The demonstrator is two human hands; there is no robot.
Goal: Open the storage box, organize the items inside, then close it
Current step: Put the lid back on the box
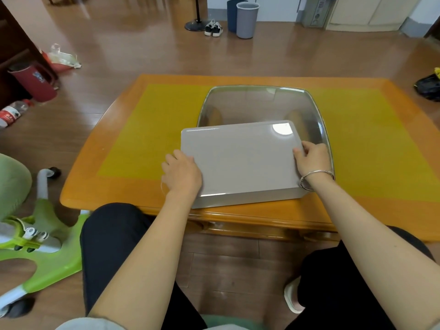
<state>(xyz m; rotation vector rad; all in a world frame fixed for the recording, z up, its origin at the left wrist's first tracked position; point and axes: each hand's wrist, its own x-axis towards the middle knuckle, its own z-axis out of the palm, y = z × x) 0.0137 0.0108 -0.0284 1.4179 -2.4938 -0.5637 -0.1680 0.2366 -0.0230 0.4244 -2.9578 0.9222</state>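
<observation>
Knees in dark trousers are nearest the camera, at 6 o'clock, and both bare forearms reach over them to the table (pixel 119 144), which is orange wood with a yellow middle. On it, a little past the near edge, lies the box (pixel 240 163), grey and flat, with its lid on. Behind the box, at 12 o'clock from it, is a clear dome-like cover (pixel 262 103); the back edge of the box seems to lie over or against its near rim, but I cannot tell which. The left hand (pixel 182 173) is at the 9 o'clock side of the box, with fingers curled over the lid edge. The right hand (pixel 313 158) is at the 3 o'clock side; its fingers bend on the lid edge there, and a bracelet (pixel 315 179) is on the wrist. I judge the step is to open the lid. To do it well, both hands should lift the two short edges together and evenly, so the lid does not twist or jam, and then put it down on the free yellow part at 9 o'clock, away from the cover.
</observation>
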